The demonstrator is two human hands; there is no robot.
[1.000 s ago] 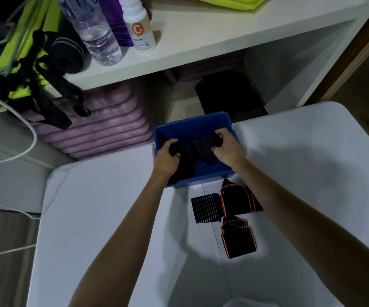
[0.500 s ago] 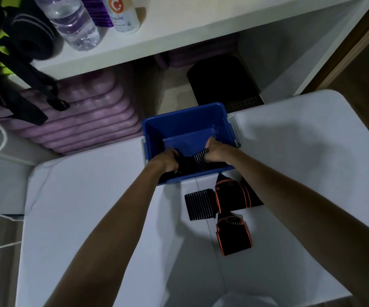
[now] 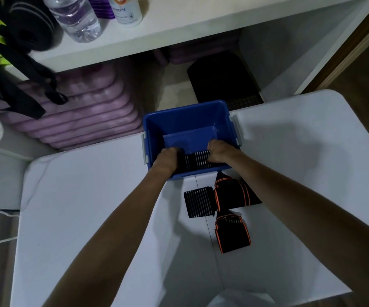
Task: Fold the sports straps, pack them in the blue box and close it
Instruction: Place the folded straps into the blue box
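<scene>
Black ribbed elastic, a folded sports strap [image 3: 197,160], sits gripped between our left hand [image 3: 167,157] and right hand [image 3: 219,151], fingers curled over its ends, low inside the blue box [image 3: 185,120] against its near wall. The box stands open at the white table's [image 3: 300,151] far edge. Just beside it lie another ribbed strap [image 3: 199,202] and two orange-trimmed straps [image 3: 232,193].

Lowered further into the blue box [image 3: 188,120]: the folded striped strap [image 3: 197,160], held a second ago at rim height, now down against the near inside wall. Left hand [image 3: 167,159] and right hand [image 3: 220,151] sunk with it, gripping either end, knuckles below the rim.
</scene>
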